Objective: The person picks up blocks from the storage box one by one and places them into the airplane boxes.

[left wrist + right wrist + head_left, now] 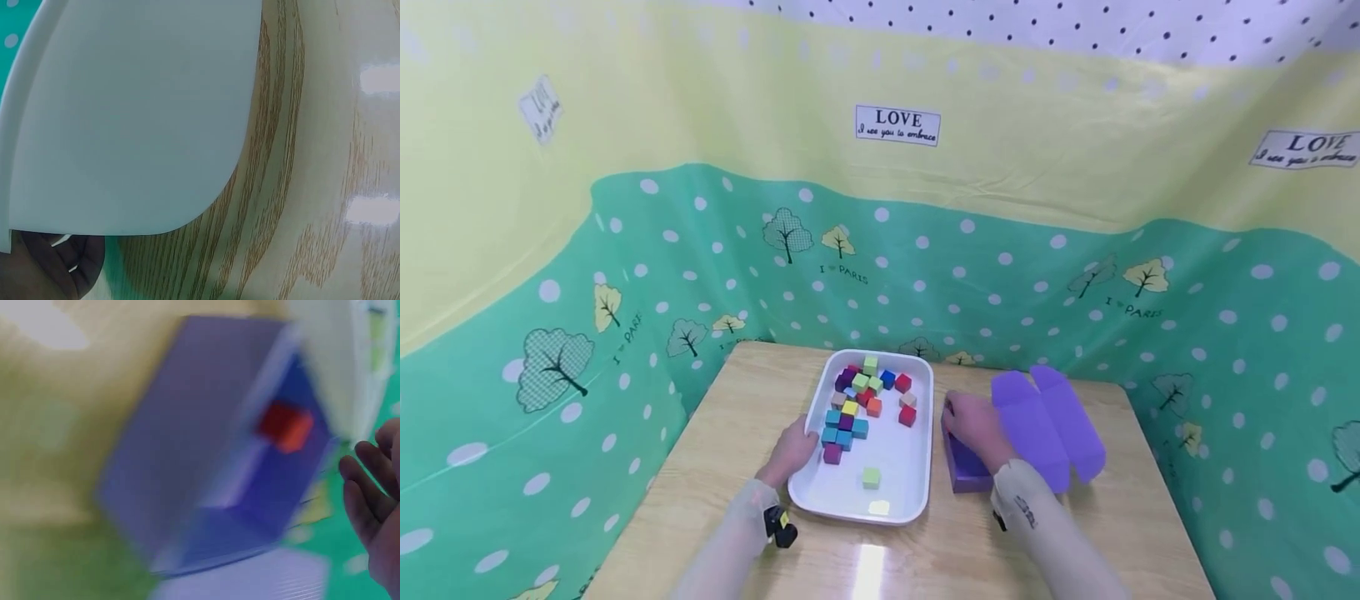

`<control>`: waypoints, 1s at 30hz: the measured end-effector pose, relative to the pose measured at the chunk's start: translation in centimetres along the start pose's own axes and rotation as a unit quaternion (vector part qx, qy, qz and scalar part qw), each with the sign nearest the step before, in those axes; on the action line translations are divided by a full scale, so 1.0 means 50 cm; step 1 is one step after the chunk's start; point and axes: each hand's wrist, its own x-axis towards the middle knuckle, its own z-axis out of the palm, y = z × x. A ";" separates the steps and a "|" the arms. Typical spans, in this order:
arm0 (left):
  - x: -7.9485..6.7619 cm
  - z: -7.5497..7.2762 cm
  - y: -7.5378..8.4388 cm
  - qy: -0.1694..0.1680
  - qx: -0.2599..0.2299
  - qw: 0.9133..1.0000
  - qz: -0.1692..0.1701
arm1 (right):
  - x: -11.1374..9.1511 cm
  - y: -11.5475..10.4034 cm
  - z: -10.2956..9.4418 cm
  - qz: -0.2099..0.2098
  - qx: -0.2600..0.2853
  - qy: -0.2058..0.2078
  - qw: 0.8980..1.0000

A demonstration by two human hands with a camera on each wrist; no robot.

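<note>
My left hand (795, 450) grips the left rim of a white tray (920, 475), thumb at the rim; its curled fingers (84, 259) show beside the tray wall (137, 125) in the left wrist view. Inside the tray are several small coloured cubes, most crowded along its left and far parts, with one light green cube (871, 477) apart near the front. My right hand (977, 423) is over an open purple box (972, 483). In the right wrist view its fingers (359, 506) are loosely bent and hold nothing. A red-orange cube (286, 427) appears within the box, away from the fingers.
The box's purple lid (1033, 425) lies folded back to the right. Both containers stand on a wooden table (715, 467), tray left of box. A green and yellow printed curtain (880, 242) encloses the back and sides.
</note>
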 end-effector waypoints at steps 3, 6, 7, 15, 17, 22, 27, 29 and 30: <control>0.008 -0.004 0.008 0.006 0.003 1.000 0.010 | 0.013 -0.072 -0.031 -0.044 0.001 -0.029 0.999; 0.010 -0.002 0.012 0.003 -0.003 1.000 0.019 | 0.005 -0.142 -0.036 -0.088 -0.006 -0.071 0.994; 0.009 -0.001 0.011 0.003 -0.006 1.000 0.020 | -0.003 -0.164 -0.033 -0.097 -0.004 -0.085 0.992; -0.008 0.012 -0.006 -0.010 -0.025 0.999 0.019 | -0.068 -0.266 0.054 -0.115 -0.034 -0.160 0.980; -0.009 0.012 -0.009 -0.010 -0.031 0.999 0.021 | -0.074 -0.274 0.069 -0.111 -0.056 -0.165 0.978; -0.008 0.006 -0.010 0.002 -0.032 0.999 0.034 | -0.078 -0.278 0.094 -0.119 -0.092 -0.165 0.975; -0.007 -0.001 -0.009 0.007 -0.031 0.999 0.030 | -0.078 -0.276 0.112 -0.118 -0.104 -0.168 0.973; -0.007 -0.003 -0.008 0.008 -0.030 0.999 0.029 | -0.077 -0.275 0.119 -0.114 -0.104 -0.173 0.973; -0.008 -0.003 -0.007 0.007 -0.030 0.999 0.027 | -0.076 -0.275 0.122 -0.112 -0.102 -0.175 0.973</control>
